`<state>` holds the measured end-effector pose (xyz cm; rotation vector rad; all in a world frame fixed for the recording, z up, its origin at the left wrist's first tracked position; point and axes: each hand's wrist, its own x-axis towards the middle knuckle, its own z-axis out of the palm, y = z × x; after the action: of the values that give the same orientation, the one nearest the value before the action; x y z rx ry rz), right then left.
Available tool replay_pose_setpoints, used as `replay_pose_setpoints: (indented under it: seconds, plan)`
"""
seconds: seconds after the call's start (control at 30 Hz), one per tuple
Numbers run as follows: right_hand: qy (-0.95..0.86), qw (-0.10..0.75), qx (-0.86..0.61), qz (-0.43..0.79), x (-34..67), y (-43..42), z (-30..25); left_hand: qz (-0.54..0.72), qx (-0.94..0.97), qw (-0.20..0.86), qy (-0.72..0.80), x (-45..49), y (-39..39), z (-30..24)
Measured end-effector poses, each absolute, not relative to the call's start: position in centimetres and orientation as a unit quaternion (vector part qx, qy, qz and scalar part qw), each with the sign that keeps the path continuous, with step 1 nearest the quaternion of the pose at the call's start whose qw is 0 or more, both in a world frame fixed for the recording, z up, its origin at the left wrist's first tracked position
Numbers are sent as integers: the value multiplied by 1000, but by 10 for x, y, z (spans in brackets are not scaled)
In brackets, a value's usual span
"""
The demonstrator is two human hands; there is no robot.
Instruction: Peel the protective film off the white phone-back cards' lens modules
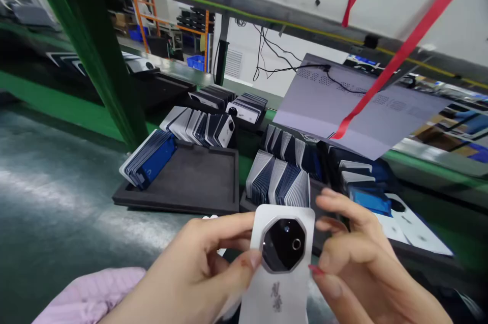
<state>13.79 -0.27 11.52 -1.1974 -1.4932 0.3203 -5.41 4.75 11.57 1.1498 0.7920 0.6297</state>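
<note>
My left hand (213, 263) grips a white phone back cover (276, 286) by its left edge, thumb on the front and fingers behind. The cover has a black octagonal camera area (284, 246) near its top, with dark lettering below; its lower end runs out of view. At the cover's right edge, my right hand (362, 258) pinches a small red piece (315, 269) between thumb and forefinger, its other fingers raised. Whether that piece is attached to the cover I cannot tell.
A black foam tray (202, 176) holds blue-faced covers (156, 158) at its left side. Behind stand rows of white and dark covers (280, 181). More white covers (415, 225) lie at right. A green post (95, 54) rises at left; red straps (396, 59) hang from the overhead shelf.
</note>
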Motion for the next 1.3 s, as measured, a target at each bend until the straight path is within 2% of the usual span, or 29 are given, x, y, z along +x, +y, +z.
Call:
replay_pose_setpoints:
  seconds: [0.07, 0.23, 0.43, 0.7, 1.0, 1.3]
  plan:
    - [-617, 546, -550, 137, 135, -3, 114, 290, 520, 721, 354, -54, 46, 113]
    - [-678, 481, -535, 149, 134, 3, 111, 285, 534, 709, 363, -54, 43, 107]
    - [-617, 520, -575, 140, 118, 3, 110, 274, 493, 758, 329, -52, 45, 108]
    - [-602, 526, -583, 148, 119, -1, 111, 283, 404, 831, 257, -48, 50, 114]
    - [-619, 521, -573, 131, 117, 1, 111, 263, 452, 789, 323, -50, 46, 106]
    - [-607, 520, -583, 146, 119, 1, 108, 280, 485, 764, 320, -50, 45, 107]
